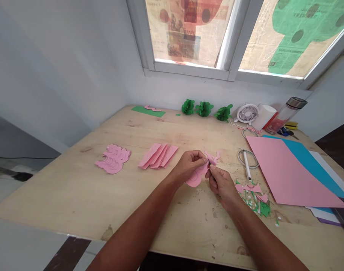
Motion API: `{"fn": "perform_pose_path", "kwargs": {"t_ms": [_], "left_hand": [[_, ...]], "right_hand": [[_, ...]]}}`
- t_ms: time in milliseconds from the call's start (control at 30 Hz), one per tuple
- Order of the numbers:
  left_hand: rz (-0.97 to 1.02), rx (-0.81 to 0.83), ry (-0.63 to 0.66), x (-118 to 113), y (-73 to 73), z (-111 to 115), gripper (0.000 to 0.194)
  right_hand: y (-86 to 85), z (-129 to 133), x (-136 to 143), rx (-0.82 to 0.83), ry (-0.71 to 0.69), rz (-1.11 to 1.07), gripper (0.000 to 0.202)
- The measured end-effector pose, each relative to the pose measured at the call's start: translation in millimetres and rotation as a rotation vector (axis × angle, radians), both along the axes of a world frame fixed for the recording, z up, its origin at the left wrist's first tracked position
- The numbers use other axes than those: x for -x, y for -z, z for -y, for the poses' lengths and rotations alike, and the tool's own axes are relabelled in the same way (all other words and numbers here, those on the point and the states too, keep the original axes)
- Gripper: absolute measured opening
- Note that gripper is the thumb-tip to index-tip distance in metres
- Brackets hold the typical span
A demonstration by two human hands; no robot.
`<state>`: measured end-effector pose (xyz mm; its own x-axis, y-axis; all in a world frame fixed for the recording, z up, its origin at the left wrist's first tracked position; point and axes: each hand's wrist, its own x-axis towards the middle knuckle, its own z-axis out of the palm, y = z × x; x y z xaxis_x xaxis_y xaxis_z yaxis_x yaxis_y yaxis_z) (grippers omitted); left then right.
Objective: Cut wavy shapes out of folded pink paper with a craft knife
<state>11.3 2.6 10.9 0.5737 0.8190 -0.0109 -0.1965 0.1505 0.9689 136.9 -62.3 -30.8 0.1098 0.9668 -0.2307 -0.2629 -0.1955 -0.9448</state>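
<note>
My left hand (192,162) is closed on a pink paper piece (194,180) with rounded edges and drawn curved lines. Close beside it, my right hand (220,182) grips a slim dark tool (209,162) whose tip meets the paper; the fingers hide most of the tool, so its kind is unclear. A curled pink strip (214,155) shows just beyond the fingertips. To the left lie folded pink paper strips (158,156) and a stack of scalloped pink cutouts (113,159).
Paper scraps (256,199) lie right of my hands, near a white pen (247,165) and large pink sheets (290,171). Along the back stand green paper ornaments (204,108), a small fan (247,113) and a glass bottle (285,116). A green sheet (143,110) lies back left.
</note>
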Motion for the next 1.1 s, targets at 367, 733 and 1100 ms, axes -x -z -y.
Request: {"fn": "perform_pose_path", "kwargs": {"t_ms": [367, 733, 1100], "left_hand": [[-0.044, -0.005, 0.024, 1.9, 2.2, -0.8, 0.009], [-0.048, -0.006, 0.036, 3.6, 1.1, -0.3, 0.009], [-0.036, 0.021, 0.062, 2.8, 1.9, -0.2, 0.009]], "right_hand": [[1.4, -0.2, -0.6, 0.001, -0.014, 0.003, 0.04], [2.4, 0.1, -0.6, -0.008, -0.007, 0.029, 0.039], [2.1, -0.7, -0.2, 0.0, -0.005, 0.025, 0.04]]}}
